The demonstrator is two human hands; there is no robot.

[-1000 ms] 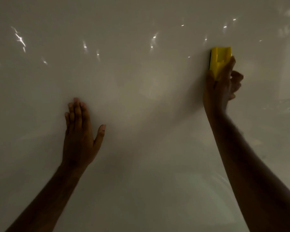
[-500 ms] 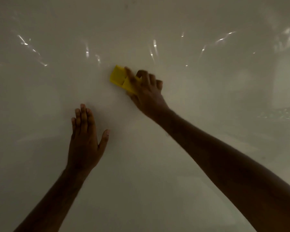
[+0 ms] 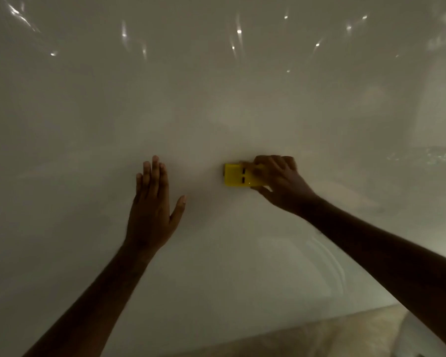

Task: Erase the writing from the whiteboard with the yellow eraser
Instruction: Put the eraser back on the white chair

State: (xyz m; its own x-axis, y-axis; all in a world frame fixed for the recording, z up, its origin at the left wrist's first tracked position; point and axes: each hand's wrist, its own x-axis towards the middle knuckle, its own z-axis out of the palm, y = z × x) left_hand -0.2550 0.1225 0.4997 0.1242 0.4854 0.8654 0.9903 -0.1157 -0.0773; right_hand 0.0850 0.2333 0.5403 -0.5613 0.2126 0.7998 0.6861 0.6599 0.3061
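Fingers (image 3: 271, 163) of my right hand (image 3: 281, 184) curl round the yellow eraser (image 3: 236, 175), pressing it on the whiteboard (image 3: 216, 112); its long axis lies level, pointing toward my left hand (image 3: 152, 210), flat and spread on the board nearby. I see no writing; no containers. Next stroke, I judge, runs sideways.

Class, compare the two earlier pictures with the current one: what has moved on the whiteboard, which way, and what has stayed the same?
The right hand, gripping the yellow rectangular plastic eraser throughout, swept it from the upper right leftwards across the glossy white whiteboard, then down and a little back right; it now lies level beside the left hand. Nothing was let go. The left hand stayed flat on the board, fingers straight. No writing is visible.
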